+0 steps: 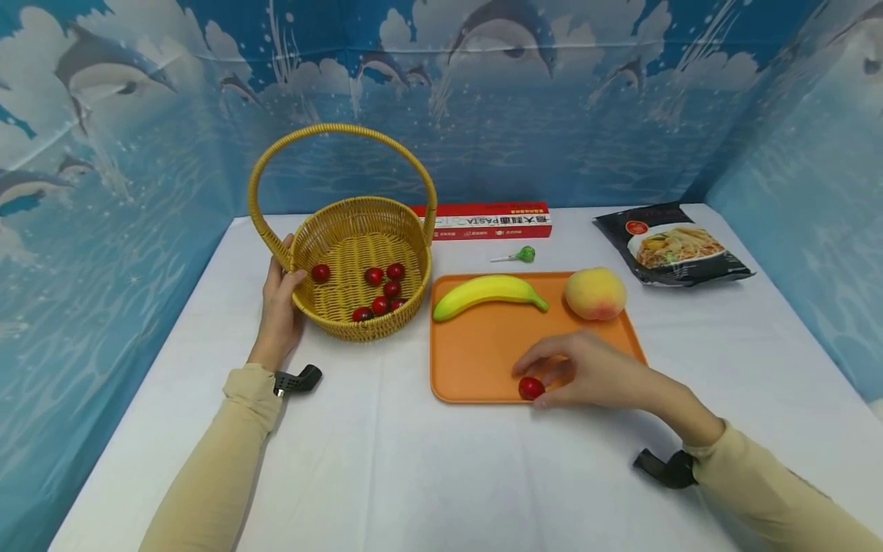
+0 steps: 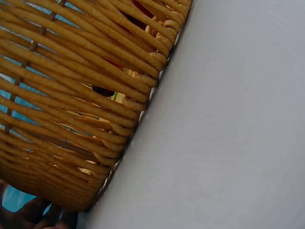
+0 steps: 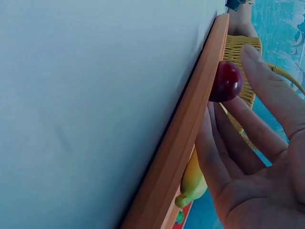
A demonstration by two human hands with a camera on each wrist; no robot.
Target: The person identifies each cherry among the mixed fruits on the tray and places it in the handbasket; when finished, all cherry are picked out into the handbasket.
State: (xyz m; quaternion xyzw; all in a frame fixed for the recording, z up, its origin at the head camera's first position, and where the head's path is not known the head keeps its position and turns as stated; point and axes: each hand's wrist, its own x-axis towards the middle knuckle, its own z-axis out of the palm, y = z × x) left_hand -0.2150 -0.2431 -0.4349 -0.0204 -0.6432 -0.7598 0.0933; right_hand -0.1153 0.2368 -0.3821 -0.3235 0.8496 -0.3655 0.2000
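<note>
A yellow wicker basket (image 1: 331,326) with a tall arched handle stands at left, several red cherries (image 1: 392,289) inside it. My left hand (image 1: 279,310) holds its left side, thumb over the rim; in the left wrist view the woven wall (image 2: 71,95) fills the upper left, with dark fingers at the bottom corner. My right hand (image 1: 593,372) is over the front edge of an orange tray (image 1: 476,368), its thumb and fingers spread around a single cherry (image 1: 531,388). In the right wrist view a gap shows between the thumb and that cherry (image 3: 228,81).
On the tray lie a banana (image 1: 490,293) and a peach (image 1: 595,294). Behind it are a green lollipop (image 1: 526,254) and a red pasta box (image 1: 493,222). A black noodle packet (image 1: 676,245) lies at back right. Dolphin-print cloth (image 1: 483,115) walls the white table.
</note>
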